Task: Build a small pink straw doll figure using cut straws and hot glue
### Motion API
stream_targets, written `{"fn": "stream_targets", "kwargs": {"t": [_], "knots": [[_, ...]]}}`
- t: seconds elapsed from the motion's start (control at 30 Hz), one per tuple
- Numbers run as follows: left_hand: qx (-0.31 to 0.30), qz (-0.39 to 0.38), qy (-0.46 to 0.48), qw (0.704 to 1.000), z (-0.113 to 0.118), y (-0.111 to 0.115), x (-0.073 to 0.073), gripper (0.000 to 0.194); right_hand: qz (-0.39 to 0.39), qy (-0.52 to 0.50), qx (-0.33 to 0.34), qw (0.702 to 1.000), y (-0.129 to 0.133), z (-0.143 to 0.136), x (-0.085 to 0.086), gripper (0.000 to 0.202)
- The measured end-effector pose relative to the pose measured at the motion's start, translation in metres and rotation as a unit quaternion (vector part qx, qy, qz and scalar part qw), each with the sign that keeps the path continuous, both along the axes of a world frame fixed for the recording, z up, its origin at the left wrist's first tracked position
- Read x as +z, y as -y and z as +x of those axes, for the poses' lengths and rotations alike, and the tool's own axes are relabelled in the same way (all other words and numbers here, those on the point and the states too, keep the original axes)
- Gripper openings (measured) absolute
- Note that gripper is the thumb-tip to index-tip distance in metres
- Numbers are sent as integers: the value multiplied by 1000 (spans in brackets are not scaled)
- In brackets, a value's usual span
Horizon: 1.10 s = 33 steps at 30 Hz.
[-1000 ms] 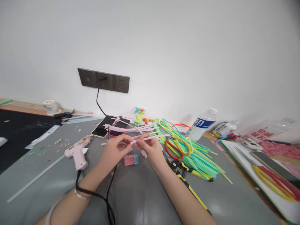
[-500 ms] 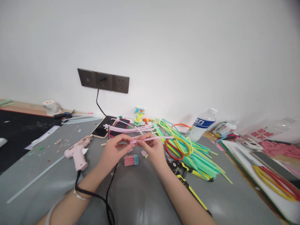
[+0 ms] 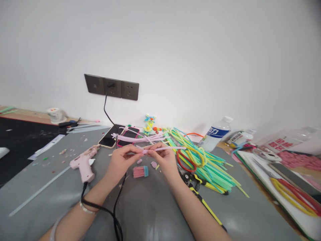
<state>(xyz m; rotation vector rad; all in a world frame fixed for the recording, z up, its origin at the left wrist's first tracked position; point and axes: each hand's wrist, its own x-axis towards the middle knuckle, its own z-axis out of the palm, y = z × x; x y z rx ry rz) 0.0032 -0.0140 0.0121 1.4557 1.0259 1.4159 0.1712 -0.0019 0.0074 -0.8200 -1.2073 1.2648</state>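
A pale pink pipe cleaner runs between my hands, its long end reaching right past my right fingers. My left hand pinches it at its left part, thumb and forefinger together. Close beside, my right hand also pinches it, the fingertips nearly touching those of the left. Below them on the grey table lie a pink bundle with a blue band and a small pink coil. More pale pink pipe cleaners lie behind my hands, across two phones.
A pink glue gun with a black cord lies left, the cord passing over my left forearm. To the right are green and yellow pipe cleaners, pliers and a bottle. Scissors lie far right.
My left fingers have shifted slightly on the pink pipe cleaner, and a short end now shows above them. My right hand stays almost where it was.
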Motion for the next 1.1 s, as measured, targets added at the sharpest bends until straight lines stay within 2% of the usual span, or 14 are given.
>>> {"fn": "stream_targets", "kwargs": {"t": [0.27,0.7,0.87,1.1], "knots": [[22,9,-25,999,-1,3,4,8,-5,-3,0,1000,-1,1,-2,26],[6,50,-59,997,1,6,5,12,44,21,-30,998,1,1,2,19],[8,67,-58,996,2,5,4,10,56,6,-39,998,2,-1,1,15],[15,50,-33,998,2,5,0,10,53,18,-41,998,4,-3,1,17]]}}
